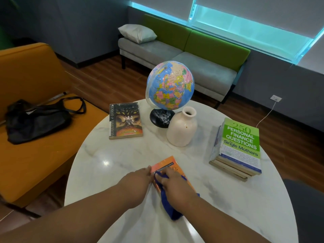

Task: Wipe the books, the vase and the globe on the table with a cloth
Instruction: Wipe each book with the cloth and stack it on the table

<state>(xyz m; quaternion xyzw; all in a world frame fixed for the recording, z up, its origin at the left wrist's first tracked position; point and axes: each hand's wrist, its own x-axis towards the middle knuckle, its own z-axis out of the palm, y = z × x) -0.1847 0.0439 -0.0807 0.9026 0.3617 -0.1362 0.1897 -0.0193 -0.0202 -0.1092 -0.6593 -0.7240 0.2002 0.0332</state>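
1. The right hand [175, 185] rests on the orange book [165, 165]. Its fingers are curled over a blue cloth [169, 206] and press it to the cover.
2. The cloth's loose end trails back under that wrist onto the white table [108, 172].
3. The left hand [138, 183] lies just beside the right. Its fingers are straight and together, their tips touch the book's left edge, and it holds nothing.
4. The orange book lies flat beneath both hands, and its far end shows beyond the fingertips.
5. Ahead of the right hand, further up the table, the pale vase [182, 127] stands upright.
6. Just behind the vase is the globe [170, 85], tilted on a black base; the vase overlaps the base from where I stand, and I cannot tell whether they touch.
7. Ahead and to the left of the left hand a dark paperback [125, 120] lies flat, near the globe's base.
8. Off to the right of the right hand, well apart, is a stack [240, 137] of books with a green one on top.
9. Left of the left hand, off the table, a black bag [36, 120] lies on an orange seat [35, 163].
10. Far beyond both hands is a grey and green sofa [175, 55] with a pillow [137, 33].
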